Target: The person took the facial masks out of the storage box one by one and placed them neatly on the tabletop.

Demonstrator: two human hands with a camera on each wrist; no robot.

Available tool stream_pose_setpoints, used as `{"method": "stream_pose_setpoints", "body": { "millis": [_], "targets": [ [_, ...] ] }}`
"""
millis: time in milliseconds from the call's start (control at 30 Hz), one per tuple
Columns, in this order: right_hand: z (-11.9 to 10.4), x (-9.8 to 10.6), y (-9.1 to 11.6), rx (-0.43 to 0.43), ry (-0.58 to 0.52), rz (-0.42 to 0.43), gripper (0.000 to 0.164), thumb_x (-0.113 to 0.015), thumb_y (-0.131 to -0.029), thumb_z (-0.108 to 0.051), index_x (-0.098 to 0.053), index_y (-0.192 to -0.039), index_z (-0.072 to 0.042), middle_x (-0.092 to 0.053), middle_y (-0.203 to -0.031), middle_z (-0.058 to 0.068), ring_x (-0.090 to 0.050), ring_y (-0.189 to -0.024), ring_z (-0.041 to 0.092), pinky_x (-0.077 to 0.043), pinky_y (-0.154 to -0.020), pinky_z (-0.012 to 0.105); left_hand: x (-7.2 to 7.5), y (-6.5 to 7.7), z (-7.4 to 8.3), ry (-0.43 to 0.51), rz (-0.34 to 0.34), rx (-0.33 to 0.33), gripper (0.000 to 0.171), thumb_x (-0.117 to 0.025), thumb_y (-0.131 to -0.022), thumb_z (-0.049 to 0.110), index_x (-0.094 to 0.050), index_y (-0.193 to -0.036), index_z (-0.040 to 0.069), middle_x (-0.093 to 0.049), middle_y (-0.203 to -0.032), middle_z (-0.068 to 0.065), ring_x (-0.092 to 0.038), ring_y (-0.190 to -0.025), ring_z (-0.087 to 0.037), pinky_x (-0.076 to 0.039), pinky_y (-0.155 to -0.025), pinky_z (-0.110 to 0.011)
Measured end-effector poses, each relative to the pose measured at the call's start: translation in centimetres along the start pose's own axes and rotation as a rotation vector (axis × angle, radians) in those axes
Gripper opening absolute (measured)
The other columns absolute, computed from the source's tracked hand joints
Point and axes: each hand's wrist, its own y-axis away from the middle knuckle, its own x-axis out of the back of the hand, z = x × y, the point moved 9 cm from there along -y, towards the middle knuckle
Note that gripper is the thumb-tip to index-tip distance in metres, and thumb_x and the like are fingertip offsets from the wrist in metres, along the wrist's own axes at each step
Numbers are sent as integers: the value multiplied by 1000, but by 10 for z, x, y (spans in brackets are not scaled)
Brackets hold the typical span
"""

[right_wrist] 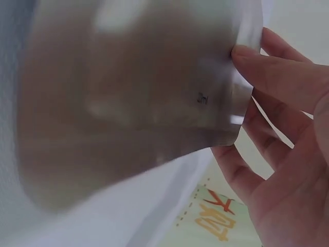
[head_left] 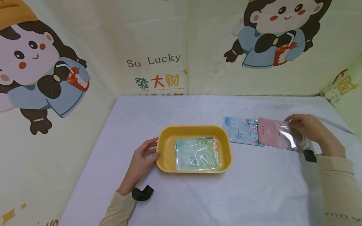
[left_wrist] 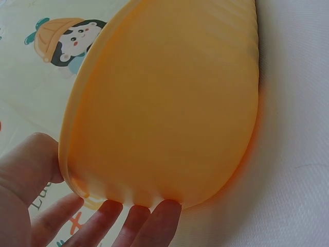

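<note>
In the head view a yellow plastic tray (head_left: 167,150) stands mid-table. My left hand (head_left: 145,157) holds its left end, thumb at the rim and fingertips against the outer wall (left_wrist: 164,103). Green floral face mask packets (head_left: 196,155) lie stacked inside, the lower ones mostly covered. To the right, my right hand (head_left: 306,127) pinches the right edge of a pink face mask packet (head_left: 271,131). Its silvery face (right_wrist: 128,87) fills much of the right wrist view. The pink packet's left end overlaps a blue floral packet (head_left: 241,130).
A white cloth (head_left: 254,194) covers the table. Cream cartoon-print fabric (head_left: 206,47) hangs behind it and at both sides. Black wrist devices (head_left: 142,193) sit on both wrists.
</note>
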Motion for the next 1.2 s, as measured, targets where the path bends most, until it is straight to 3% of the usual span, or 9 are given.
{"method": "stream_pose_setpoints", "body": {
  "millis": [100, 200, 300, 367, 567, 900, 1000, 1200],
  "targets": [
    [3, -3, -1, -10, -3, -2, 27, -62, -88, 10, -66, -113, 2, -67, -99, 27, -61, -87, 32, -45, -67, 18, -1, -1, 0, 6, -3, 1, 51, -72, -92, 15, -55, -139, 22, -57, -133, -7, -61, -118, -27, -56, -87, -22],
    [4, -7, -2, -25, -8, -25, 25, -60, -90, 10, -64, -115, 6, -64, -106, 32, -58, -94, 42, -53, -78, 41, -2, -1, 0, 9, -4, 2, 50, -71, -92, 15, -55, -139, 22, -57, -132, -6, -61, -118, -27, -56, -87, -23],
    [4, -10, -2, -29, 3, -42, 25, -58, -91, 9, -62, -116, 8, -61, -110, 35, -54, -103, 48, -45, -88, 64, -3, -2, 1, 12, -5, -3, 50, -71, -92, 14, -55, -138, 22, -57, -132, -7, -61, -118, -27, -57, -86, -23],
    [5, -11, -2, -48, 13, -49, 26, -58, -91, 8, -62, -117, 8, -58, -113, 36, -48, -109, 50, -39, -92, 69, -3, -2, 1, 11, -6, -7, 50, -71, -92, 15, -55, -139, 22, -57, -132, -7, -61, -118, -27, -57, -86, -23],
    [0, -5, 1, -72, 41, -1, 31, -62, -89, 6, -60, -120, 5, -52, -118, 36, -33, -114, 53, -32, -94, 70, -1, -1, -1, 8, -3, -13, 51, -72, -92, 17, -55, -139, 22, -58, -132, -7, -61, -117, -28, -57, -86, -23],
    [-46, 17, 8, 147, 94, 182, 31, -67, -85, 11, -62, -115, 7, -58, -111, 34, -44, -106, 50, -37, -89, 62, 1, 2, -1, -9, 14, 0, 51, -72, -92, 17, -55, -139, 21, -58, -132, -7, -62, -116, -27, -56, -86, -22],
    [-56, 20, 9, 154, 98, 186, 32, -68, -85, 10, -62, -116, 7, -57, -111, 34, -45, -105, 49, -38, -89, 62, 0, 2, 0, -6, 10, -5, 51, -72, -92, 17, -54, -139, 21, -57, -132, -7, -62, -117, -27, -56, -86, -22],
    [-74, 18, 7, 89, 104, 128, 34, -67, -88, 5, -60, -121, 7, -54, -118, 32, -42, -112, 48, -39, -95, 66, -1, 1, -2, -9, 8, 6, 51, -72, -92, 18, -54, -139, 21, -57, -133, -6, -62, -117, -26, -56, -86, -23]
  ]
}}
